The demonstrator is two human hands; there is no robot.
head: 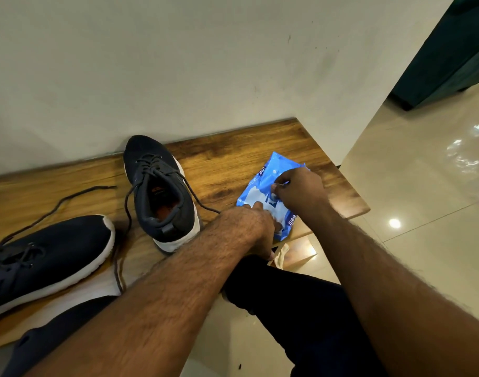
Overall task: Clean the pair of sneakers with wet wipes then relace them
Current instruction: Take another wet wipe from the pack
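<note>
Blue wipes pack (262, 197) on wood bench (227, 161), R hand (300, 190) pinching its flap, L hand (249, 221) pressing it down w/ fingers; 2 dark sneakers (156, 191) alongside.

A wooden tabletop (232, 156) with a dark, streaky grain runs from the left edge of the frame to the centre right, its far edge set against a plain off-white wall (178, 63) that fills the upper half. The wall carries a few small dark marks in the upper centre. To the right and below lies a glossy cream tiled floor (423, 186), showing bright light reflections at the right. In the upper right corner stands a dark green piece of furniture (455, 50), resting on the floor.
</note>
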